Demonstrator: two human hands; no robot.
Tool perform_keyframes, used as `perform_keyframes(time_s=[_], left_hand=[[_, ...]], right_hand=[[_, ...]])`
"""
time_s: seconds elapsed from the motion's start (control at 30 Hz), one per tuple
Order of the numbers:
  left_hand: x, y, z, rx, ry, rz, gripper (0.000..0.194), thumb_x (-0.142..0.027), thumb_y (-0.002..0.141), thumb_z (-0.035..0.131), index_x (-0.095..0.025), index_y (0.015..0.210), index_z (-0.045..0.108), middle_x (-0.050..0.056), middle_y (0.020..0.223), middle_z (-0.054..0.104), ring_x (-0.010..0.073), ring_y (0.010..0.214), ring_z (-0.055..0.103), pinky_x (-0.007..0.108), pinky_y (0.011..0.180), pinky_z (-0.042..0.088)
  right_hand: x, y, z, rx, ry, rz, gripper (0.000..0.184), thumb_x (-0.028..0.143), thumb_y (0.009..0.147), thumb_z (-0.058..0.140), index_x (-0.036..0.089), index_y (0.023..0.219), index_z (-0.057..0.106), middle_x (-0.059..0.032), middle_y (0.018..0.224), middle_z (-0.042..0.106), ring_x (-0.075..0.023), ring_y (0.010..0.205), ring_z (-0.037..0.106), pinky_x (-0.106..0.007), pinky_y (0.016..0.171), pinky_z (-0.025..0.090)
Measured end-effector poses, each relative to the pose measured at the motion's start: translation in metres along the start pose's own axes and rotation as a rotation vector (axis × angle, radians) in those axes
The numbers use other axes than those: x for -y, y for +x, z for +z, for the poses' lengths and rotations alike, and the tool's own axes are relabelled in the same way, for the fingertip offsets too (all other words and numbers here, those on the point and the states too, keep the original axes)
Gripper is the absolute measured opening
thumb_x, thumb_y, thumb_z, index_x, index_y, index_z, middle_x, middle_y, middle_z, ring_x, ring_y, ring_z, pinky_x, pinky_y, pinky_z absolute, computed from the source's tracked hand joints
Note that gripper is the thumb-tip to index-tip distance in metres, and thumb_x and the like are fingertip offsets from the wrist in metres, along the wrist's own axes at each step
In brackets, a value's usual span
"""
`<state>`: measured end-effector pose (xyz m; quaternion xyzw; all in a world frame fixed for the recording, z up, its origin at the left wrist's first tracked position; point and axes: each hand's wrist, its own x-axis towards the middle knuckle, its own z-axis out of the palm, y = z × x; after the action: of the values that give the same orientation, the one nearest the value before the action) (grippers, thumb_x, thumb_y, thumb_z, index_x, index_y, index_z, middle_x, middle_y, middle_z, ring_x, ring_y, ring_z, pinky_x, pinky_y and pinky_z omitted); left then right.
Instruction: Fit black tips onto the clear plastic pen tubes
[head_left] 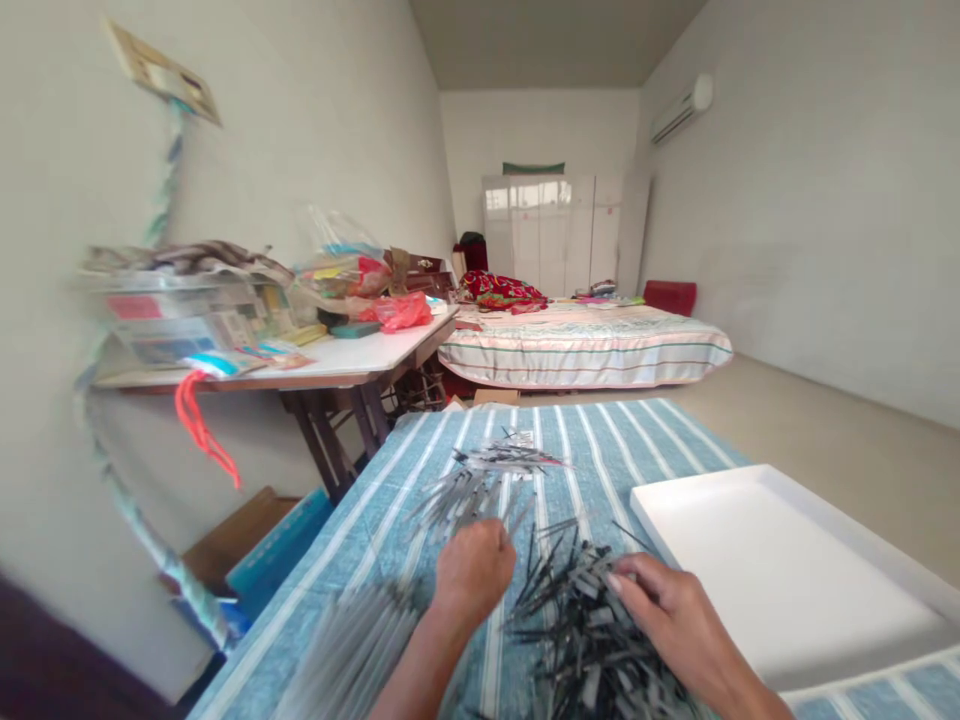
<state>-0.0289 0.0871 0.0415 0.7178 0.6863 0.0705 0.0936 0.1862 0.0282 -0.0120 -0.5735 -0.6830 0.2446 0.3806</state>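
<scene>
Left hand (474, 568) is curled into a fist, contents hidden. Right hand (667, 598) is at the black-and-gray strips (592, 640) heaped on the striped cloth (600, 450), can't tell if it's pinching any.

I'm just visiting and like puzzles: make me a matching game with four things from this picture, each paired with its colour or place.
Things:
1. Tray
2. Dark pile
3. Red cord
4. Cloth

Colours and places:
A. Hanging at the edge of the side table
B. Blue with white stripes
C. White all over
D. At the fingers of the right hand

Right pairs: 1-C, 2-D, 3-A, 4-B
</scene>
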Motion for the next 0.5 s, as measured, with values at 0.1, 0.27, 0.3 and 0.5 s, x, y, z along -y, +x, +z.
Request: perform_keyframes(time_s=[0.1,0.27,0.3,0.5], left_hand=[[-0.004,-0.047,0.006,0.063,-0.103,0.156,0.019,-0.019,0.075,0.047,-0.017,0.064,0.063,-0.001,0.06,0.061,0.013,0.061,0.057,0.02,0.052,0.034],[0.01,-0.081,0.025,0.152,-0.438,0.263,0.015,-0.019,0.068,0.047,-0.016,0.057,0.057,-0.005,0.049,0.044,0.0098,0.051,0.044,0.019,0.047,0.026],[0.015,-0.081,0.027,0.174,-0.487,0.261,0.015,-0.019,0.067,0.047,-0.016,0.056,0.055,-0.006,0.048,0.042,0.0098,0.05,0.042,0.019,0.046,0.026],[0.041,-0.076,0.03,0.249,-0.752,0.2,0.017,-0.027,0.069,0.045,-0.017,0.057,0.053,-0.006,0.046,0.04,0.0096,0.046,0.038,0.02,0.045,0.024]], right_hand=[[0.012,0.002,0.008,0.006,0.158,0.114,0.038,0.05,0.083,0.039,0.018,0.068,0.053,0.0031,0.048,0.053,-0.0103,0.039,0.048,-0.02,0.039,0.034],[0.017,0.0,0.03,0.167,0.401,0.233,0.041,0.053,0.083,0.037,0.019,0.061,0.042,0.0057,0.039,0.05,-0.0052,0.022,0.034,-0.017,0.028,0.015],[0.017,0.0,0.033,0.167,0.421,0.244,0.04,0.053,0.082,0.039,0.02,0.061,0.041,0.0066,0.037,0.049,-0.0049,0.022,0.032,-0.017,0.028,0.013],[0.013,0.001,0.036,0.169,0.411,0.292,0.039,0.059,0.076,0.046,0.022,0.066,0.04,0.0099,0.032,0.046,-0.0042,0.019,0.025,-0.016,0.026,0.008]])
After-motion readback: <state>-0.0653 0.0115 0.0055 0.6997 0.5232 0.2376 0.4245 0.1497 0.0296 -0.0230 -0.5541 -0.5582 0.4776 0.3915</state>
